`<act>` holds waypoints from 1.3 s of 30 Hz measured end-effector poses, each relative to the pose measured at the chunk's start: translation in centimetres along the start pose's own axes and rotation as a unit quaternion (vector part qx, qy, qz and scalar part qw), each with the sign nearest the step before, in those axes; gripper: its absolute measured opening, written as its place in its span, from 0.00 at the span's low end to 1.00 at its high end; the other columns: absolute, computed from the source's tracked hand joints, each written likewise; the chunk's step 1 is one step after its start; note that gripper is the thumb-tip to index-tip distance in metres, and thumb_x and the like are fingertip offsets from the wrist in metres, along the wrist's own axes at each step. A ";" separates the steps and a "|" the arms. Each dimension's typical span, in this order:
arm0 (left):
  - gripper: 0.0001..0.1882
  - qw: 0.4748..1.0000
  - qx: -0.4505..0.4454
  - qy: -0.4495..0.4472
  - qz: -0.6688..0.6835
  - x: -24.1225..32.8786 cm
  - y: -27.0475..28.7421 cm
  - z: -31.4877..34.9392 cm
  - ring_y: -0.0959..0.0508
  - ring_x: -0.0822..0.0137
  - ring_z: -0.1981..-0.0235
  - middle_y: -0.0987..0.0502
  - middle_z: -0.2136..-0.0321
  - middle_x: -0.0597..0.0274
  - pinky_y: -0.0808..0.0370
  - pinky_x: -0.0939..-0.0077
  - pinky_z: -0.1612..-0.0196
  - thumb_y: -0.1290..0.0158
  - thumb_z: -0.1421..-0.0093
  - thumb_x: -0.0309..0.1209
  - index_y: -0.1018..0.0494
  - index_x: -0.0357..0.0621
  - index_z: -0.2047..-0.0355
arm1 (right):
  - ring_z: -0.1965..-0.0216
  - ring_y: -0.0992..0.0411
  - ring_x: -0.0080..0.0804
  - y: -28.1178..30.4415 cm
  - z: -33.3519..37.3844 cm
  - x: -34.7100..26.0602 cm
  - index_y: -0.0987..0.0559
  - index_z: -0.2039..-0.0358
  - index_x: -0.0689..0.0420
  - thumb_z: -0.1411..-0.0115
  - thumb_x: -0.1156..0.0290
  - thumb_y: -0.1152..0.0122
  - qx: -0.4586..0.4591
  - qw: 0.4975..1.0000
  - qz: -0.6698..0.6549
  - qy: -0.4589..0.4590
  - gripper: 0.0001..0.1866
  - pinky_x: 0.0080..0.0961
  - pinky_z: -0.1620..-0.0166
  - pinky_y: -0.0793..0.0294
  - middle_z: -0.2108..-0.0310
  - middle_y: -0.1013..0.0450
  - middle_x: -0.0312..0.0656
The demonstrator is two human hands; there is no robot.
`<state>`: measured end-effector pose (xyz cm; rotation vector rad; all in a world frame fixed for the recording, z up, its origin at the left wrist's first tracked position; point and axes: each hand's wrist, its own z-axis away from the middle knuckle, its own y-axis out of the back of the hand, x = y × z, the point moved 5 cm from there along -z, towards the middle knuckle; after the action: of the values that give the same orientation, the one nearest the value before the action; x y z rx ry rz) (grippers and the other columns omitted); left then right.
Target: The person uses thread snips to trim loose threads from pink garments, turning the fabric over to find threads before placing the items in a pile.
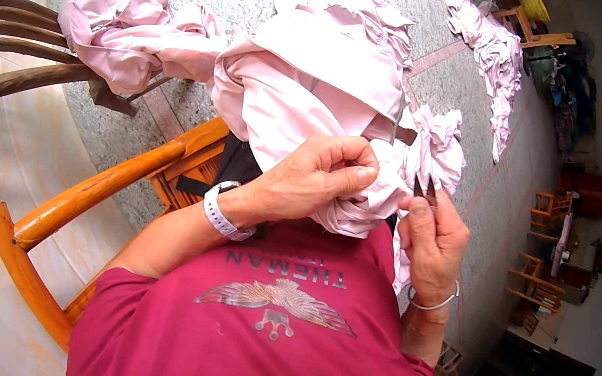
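Note:
A heap of pale pink cloth, which looks like a garment (284, 100), lies across my lap and spreads away from me. My left hand (324, 172), with a white watch at the wrist, is closed in a pinch over the bunched cloth. What sits between its fingertips, a fold or perhaps a thread, is too small to make out. My right hand (433, 247), a bangle on its wrist, grips a small pair of dark thread snips (427, 190). The two pointed blades stand apart and point away from me, close beside the gathered cloth.
At the left, a wooden chair (27, 31) bears another pink garment (124, 28). The orange wooden armrest (109, 178) of my seat curves along my left side. More pink cloth (493, 57) trails over the speckled floor (522, 146) at the far right. Several small wooden chairs (552, 204) stand along the right.

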<state>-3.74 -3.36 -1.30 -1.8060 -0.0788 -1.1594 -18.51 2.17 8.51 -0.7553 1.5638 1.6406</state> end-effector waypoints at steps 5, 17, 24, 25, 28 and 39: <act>0.08 0.995 -0.041 -0.048 -0.080 1.0 -0.8 0.1 0.36 0.83 0.70 0.34 0.72 0.76 0.35 0.85 0.67 0.51 0.31 0.32 0.30 0.40 0.64 | 0.74 0.35 0.11 2.4 -0.8 0.1 0.24 0.64 0.62 0.36 0.80 0.42 0.073 0.995 -0.031 0.066 0.01 0.11 0.72 0.38 0.74 0.29 0.32; 0.03 0.992 0.015 -0.087 -0.091 4.5 0.6 1.2 0.33 0.83 0.66 0.30 0.68 0.73 0.33 0.87 0.62 0.51 0.32 0.25 0.29 0.39 0.63 | 0.73 0.41 0.12 -2.6 -3.3 0.4 0.25 0.54 0.63 0.36 0.82 0.48 -0.229 0.968 -0.088 0.052 0.10 0.13 0.71 0.39 0.73 0.35 0.26; 0.15 0.879 0.210 -0.326 -0.277 8.6 -0.1 3.3 0.31 0.72 0.64 0.30 0.67 0.64 0.31 0.75 0.58 0.40 0.39 0.35 0.31 0.39 0.61 | 0.76 0.43 0.09 -1.1 -4.6 -1.0 0.24 0.63 0.62 0.36 0.80 0.44 0.026 0.986 -0.137 0.096 0.02 0.12 0.74 0.43 0.76 0.35 0.25; 0.19 0.844 0.150 -0.354 -0.375 10.0 -1.8 3.6 0.29 0.65 0.65 0.30 0.68 0.60 0.31 0.72 0.58 0.37 0.44 0.34 0.32 0.38 0.60 | 0.76 0.43 0.09 -1.0 -4.6 -2.0 0.24 0.64 0.61 0.36 0.79 0.43 0.052 0.982 -0.150 0.106 0.01 0.12 0.74 0.43 0.76 0.35 0.24; 0.23 0.749 0.112 -0.334 -0.561 9.6 -5.1 3.5 0.27 0.53 0.65 0.30 0.67 0.52 0.30 0.65 0.61 0.34 0.53 0.29 0.32 0.37 0.60 | 0.76 0.43 0.08 -0.7 -4.1 -1.4 0.24 0.65 0.61 0.36 0.76 0.41 0.092 0.980 -0.098 0.143 0.02 0.11 0.74 0.44 0.76 0.35 0.24; 0.10 0.964 0.063 -0.161 -0.201 6.8 3.2 1.4 0.27 0.79 0.62 0.27 0.64 0.69 0.29 0.82 0.57 0.52 0.39 0.15 0.31 0.38 0.58 | 0.81 0.44 0.07 1.9 -2.9 -0.9 0.24 0.63 0.60 0.35 0.74 0.40 -0.043 0.967 -0.228 0.107 0.04 0.09 0.78 0.48 0.78 0.34 0.24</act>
<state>2.47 -6.83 1.37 -1.8989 -0.7239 -1.0908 -19.78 -0.81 10.01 -1.2699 1.3362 1.3232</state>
